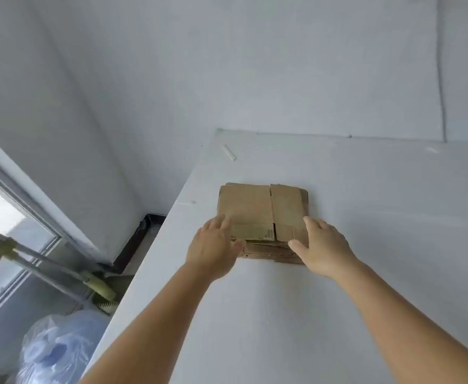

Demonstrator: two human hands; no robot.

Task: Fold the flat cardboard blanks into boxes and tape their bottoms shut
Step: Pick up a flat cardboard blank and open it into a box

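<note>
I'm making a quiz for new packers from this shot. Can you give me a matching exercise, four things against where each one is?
Things:
1. cardboard stack
2. white stick
3. left hand
4. plastic bag

Places:
A. on the floor, left of the table
B. at the stack's near left corner
C. on the table near its far left corner
D. on the table between both hands

Pairs: 1-D, 2-C, 3-B, 4-A

A single head-worn camera looks forward and down along both forearms onto the white bench [366, 245], wall corner beyond.
</note>
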